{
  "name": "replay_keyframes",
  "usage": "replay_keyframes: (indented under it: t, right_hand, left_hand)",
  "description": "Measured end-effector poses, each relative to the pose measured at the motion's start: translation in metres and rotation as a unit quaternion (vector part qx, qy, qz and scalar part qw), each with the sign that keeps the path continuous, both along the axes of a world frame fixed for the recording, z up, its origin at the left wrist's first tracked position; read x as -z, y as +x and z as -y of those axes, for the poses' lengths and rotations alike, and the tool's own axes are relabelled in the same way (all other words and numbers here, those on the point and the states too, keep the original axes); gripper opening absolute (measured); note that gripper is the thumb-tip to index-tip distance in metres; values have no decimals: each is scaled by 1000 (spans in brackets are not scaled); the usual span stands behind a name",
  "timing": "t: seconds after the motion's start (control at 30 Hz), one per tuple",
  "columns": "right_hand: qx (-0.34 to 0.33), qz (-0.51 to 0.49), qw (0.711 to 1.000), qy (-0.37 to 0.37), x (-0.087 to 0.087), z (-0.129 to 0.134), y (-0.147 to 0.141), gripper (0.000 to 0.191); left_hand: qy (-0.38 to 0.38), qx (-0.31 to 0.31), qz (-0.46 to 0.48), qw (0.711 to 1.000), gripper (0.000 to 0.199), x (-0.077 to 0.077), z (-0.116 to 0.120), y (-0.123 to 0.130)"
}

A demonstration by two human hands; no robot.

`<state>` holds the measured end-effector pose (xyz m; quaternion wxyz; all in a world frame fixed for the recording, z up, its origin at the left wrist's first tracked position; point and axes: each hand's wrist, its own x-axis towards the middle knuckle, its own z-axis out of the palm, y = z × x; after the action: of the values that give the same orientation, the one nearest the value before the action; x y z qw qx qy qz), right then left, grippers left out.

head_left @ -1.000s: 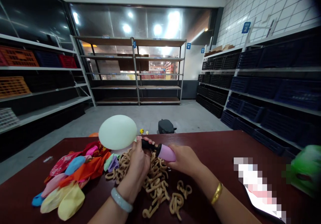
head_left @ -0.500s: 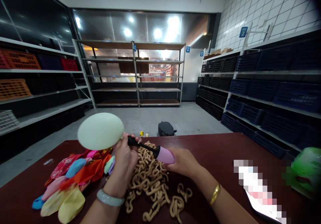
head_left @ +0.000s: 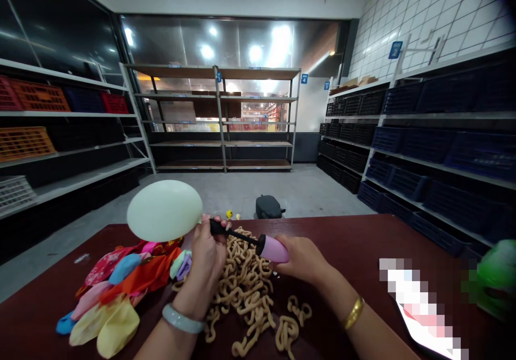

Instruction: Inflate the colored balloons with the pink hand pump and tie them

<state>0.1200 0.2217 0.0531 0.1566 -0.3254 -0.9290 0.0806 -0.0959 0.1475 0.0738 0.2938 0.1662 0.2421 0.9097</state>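
A pale green inflated balloon [head_left: 164, 210] extends left from my left hand [head_left: 210, 247], whose fingers are closed around its neck and the black end of a balloon pump. My right hand [head_left: 300, 258] grips the pink barrel of the balloon pump [head_left: 274, 249]. A thin black rod shows between the barrel and the black end. Below the pump, tan curled rope-like pieces [head_left: 248, 290] lie heaped on the dark red table [head_left: 342, 242]. Limp balloons [head_left: 139, 279] in several colours, some patterned, are piled left of my left forearm.
A pixelated flat item [head_left: 419, 306] and a green rounded object [head_left: 497, 279] are on the table at right. Beyond the table, a dark grey bag [head_left: 269, 206] sits on the floor. Bare-boarded shelving [head_left: 258, 144] stands at the back, with crate-filled racks [head_left: 427, 150] along both sides.
The whole view has shifted slightly. My right hand has drawn the pink barrel a little farther from my left hand, showing slightly more rod. The balloon looks about the same size.
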Motion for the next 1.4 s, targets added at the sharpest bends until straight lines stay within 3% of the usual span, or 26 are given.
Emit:
replay_keyframes:
  t: [0.23,0.43,0.57,0.8,0.93,1.17,1.4]
  right_hand:
    - [-9,-17,1000,-11,0,9,-7,40]
    - [-1,-27,1000,-14,4,12,-12,39]
    - [-11,-24,998,-53,4,11,-13,44]
    - [-10,-6,999,-45,-1,3,-5,48]
    - [-20,-8,999,-39,-2,1,-2,48]
    - [-3,14,1000,-24,-6,-1,3,43]
    - [11,15,1000,-9,-9,10,-3,42]
  left_hand:
    - [-30,79,0,996,26,19,-4,50]
    - [-29,80,-5,996,26,20,-3,54]
    - [-36,43,-17,998,26,12,-2,37]
    - [-2,-29,6,1000,18,-14,12,-35]
    - [4,-40,14,999,18,-20,18,-49]
    - [6,-17,17,1000,21,-1,3,-26]
    - [-17,50,8,999,24,22,-7,29]
